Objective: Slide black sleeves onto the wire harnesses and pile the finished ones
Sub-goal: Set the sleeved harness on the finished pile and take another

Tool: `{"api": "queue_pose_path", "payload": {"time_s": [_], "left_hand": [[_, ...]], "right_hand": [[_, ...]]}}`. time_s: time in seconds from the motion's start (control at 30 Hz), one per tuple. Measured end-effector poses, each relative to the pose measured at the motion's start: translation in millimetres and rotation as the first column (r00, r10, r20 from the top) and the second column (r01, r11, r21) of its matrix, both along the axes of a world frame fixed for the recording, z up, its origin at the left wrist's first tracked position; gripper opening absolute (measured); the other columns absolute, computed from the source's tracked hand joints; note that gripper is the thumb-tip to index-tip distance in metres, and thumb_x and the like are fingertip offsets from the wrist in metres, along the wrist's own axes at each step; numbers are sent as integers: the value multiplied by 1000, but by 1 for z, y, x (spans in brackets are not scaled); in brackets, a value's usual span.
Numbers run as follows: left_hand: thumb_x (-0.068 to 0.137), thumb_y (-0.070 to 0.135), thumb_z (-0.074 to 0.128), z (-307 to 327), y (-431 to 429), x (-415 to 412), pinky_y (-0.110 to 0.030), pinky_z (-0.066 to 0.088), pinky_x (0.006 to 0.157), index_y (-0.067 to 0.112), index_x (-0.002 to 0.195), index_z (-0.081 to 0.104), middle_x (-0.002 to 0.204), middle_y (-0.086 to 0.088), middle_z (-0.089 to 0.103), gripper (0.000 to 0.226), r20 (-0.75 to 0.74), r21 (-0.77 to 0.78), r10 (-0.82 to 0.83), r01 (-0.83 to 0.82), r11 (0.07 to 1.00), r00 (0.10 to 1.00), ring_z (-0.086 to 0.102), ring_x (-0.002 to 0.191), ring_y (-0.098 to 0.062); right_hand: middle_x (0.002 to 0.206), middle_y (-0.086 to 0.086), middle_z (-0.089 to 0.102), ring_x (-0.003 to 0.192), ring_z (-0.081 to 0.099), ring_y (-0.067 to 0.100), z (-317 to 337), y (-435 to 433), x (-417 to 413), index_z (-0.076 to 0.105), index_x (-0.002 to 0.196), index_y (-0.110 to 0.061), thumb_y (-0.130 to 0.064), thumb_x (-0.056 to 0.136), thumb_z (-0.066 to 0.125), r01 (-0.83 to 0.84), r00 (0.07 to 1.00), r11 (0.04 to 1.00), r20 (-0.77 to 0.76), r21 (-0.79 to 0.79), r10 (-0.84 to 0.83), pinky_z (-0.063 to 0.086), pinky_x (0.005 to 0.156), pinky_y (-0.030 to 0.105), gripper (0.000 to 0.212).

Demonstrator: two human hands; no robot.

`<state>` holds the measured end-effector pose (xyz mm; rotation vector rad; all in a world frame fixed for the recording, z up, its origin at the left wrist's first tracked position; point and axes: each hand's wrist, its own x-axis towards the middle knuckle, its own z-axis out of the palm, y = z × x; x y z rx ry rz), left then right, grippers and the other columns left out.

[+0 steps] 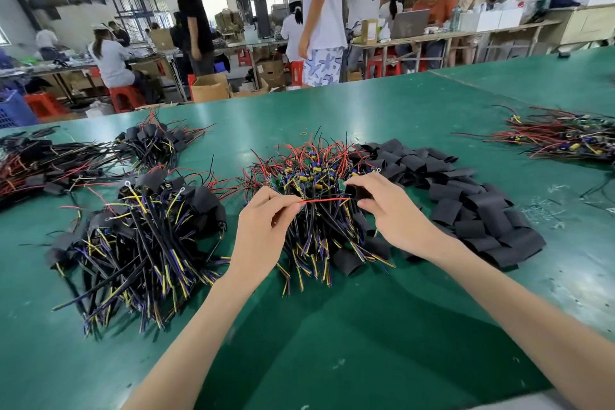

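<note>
Nearest me, I am looking down two bare forearms reaching over the green table (332, 336). The left hand (263, 226) is pinching a red wire (324, 200) between thumb and forefinger, with its other fingers curling loosely. The wire is running level across to the right hand (389, 206), which is gripping a black sleeve (355, 191) between thumb and fingertips. The wire's end is meeting the sleeve's mouth, though I cannot tell whether it is inside.

Both hands are hovering over the middle heap of bare harnesses (316, 173). Its red leads and small green boards are sticking up, and its black, yellow and blue tails are fanning toward me. Just right of that heap and touching it, loose sleeves (466, 203) are lying in a flat black pile. To the left, apart from the middle heap, the finished pile (143, 236) is sitting with sleeves on its harnesses.

Beyond it a smaller sleeved bunch (153, 140) and a long spread (33, 166) are lying toward the table's left edge. Far right, another tangle of wires (562, 138) is resting. Past the table, people are standing and sitting at benches among red stools (126, 98), cardboard boxes (209, 88) and a laptop (409, 23).
</note>
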<state>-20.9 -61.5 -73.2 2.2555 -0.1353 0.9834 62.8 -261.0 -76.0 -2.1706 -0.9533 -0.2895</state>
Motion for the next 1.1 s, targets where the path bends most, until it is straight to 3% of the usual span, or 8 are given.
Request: {"api": "queue_pose_path", "payload": {"time_s": [0.1, 0.4, 0.53, 0.67, 0.77, 0.93, 1.0, 1.1], "left_hand": [[85, 4, 67, -1, 1, 0, -10, 33, 64, 6, 92, 75, 77, -5, 53, 11, -2, 10, 14, -14, 1000, 1000, 46, 66, -3], [85, 6, 67, -5, 0, 1, -10, 31, 64, 5, 92, 74, 75, -5, 51, 9, 19, 129, 30, -32, 991, 999, 38, 66, -7], [88, 3, 63, -6, -4, -1, -5, 31, 69, 4, 97, 72, 79, -2, 49, 12, 14, 181, -6, 3, 984, 1000, 37, 68, -5], [91, 1, 47, -6, -16, -5, -8, 34, 80, 0, 114, 62, 96, -9, 50, 27, -31, 222, -122, 126, 967, 992, 44, 80, -7], [85, -5, 43, -7, -23, -9, -9, 31, 91, 1, 124, 47, 111, -4, 40, 40, -96, 156, -205, 218, 963, 974, 40, 93, 0], [80, -9, 51, -4, -24, -14, -8, 31, 92, 11, 138, 31, 122, 0, 34, 65, -211, 66, -283, 303, 951, 936, 43, 97, 1], [81, 2, 58, -1, -18, -13, -17, 33, 98, 13, 138, 34, 122, -1, 40, 63, -267, 95, -268, 302, 949, 926, 43, 105, -6], [81, 24, 69, 0, -4, -11, -26, 29, 102, 13, 130, 46, 120, -1, 44, 55, -330, 212, -120, 198, 957, 936, 38, 115, -15]], "right_hand": [[110, -2, 48, 82, 35, -11, 2, 0, -3, 53, 125, -11, 7, 92, 47, -31, 999, 999, 18, 6, 31, 25, 75, 6, 38], [123, 6, 51, 114, 43, 21, 5, 5, -10, 52, 129, -9, -2, 93, 52, -20, 998, 999, 62, -30, 22, 28, 97, 24, 37], [115, 5, 59, 109, 49, 27, 1, 6, -13, 58, 123, -11, -11, 89, 61, 127, 935, 972, 352, -196, -51, 23, 96, 32, 33], [101, 4, 64, 97, 58, 28, 2, 15, -22, 63, 110, -8, -14, 80, 72, 210, 828, 952, 558, -224, -51, 28, 92, 38, 32], [105, 11, 57, 94, 54, 31, 1, 21, -26, 55, 117, -2, -9, 84, 64, 137, 852, 950, 523, -282, 33, 36, 88, 39, 35], [107, 18, 53, 94, 51, 33, -2, 24, -35, 50, 120, 9, 7, 78, 62, 78, 879, 916, 461, -394, 123, 47, 85, 45, 43], [106, 17, 51, 95, 49, 32, 0, 22, -33, 50, 117, 6, 7, 81, 59, 45, 906, 933, 409, -357, 113, 46, 84, 45, 37], [114, 16, 44, 104, 41, 29, 2, 17, -24, 45, 122, 4, 11, 82, 52, -18, 952, 967, 291, -252, 94, 41, 96, 40, 41]]}}
